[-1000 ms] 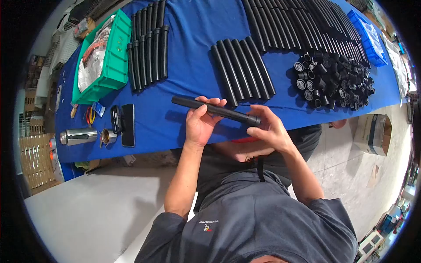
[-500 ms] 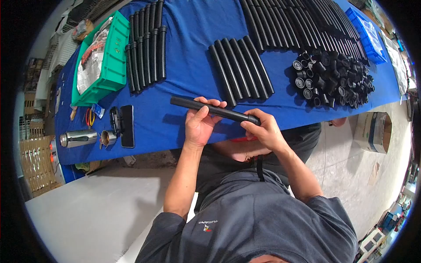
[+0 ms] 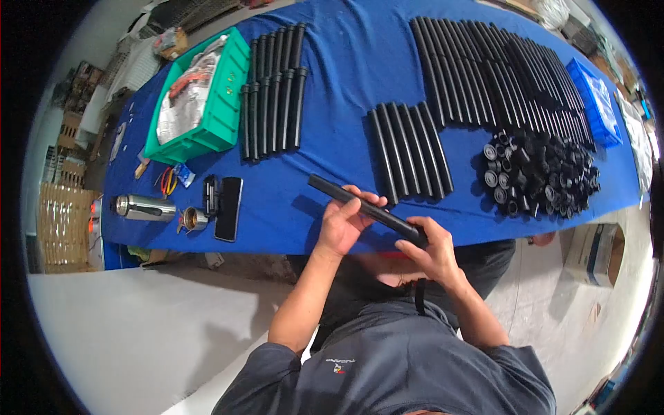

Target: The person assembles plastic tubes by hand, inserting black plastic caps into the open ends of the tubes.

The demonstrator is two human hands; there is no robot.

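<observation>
A black tube (image 3: 389, 219) slants across both hands, just over the table's near edge. My left hand (image 3: 340, 225) is closed around its middle, thumb on top and fingers behind. My right hand (image 3: 437, 252) wraps the lower right end, hiding most of it. Beyond the hands, a short row of similar black tubes (image 3: 413, 153) lies on the blue cloth. A heap of black caps (image 3: 536, 173) sits to the right. Tubes with wider collars at their far ends (image 3: 274, 111) lie in two rows at the left.
A green crate (image 3: 225, 104) holds crumpled wrapping. Near it are a steel flask (image 3: 145, 208), a metal cup (image 3: 195, 219), a phone (image 3: 229, 209) and yellow-handled pliers (image 3: 168, 181). Many tubes (image 3: 498, 76) fill the back right, beside a blue basket (image 3: 596, 104). A cardboard box (image 3: 596, 254) stands on the floor.
The head view has shifted, so the table appears lower. The held tube slopes more steeply down to the right, and my right hand now covers more of its collared end.
</observation>
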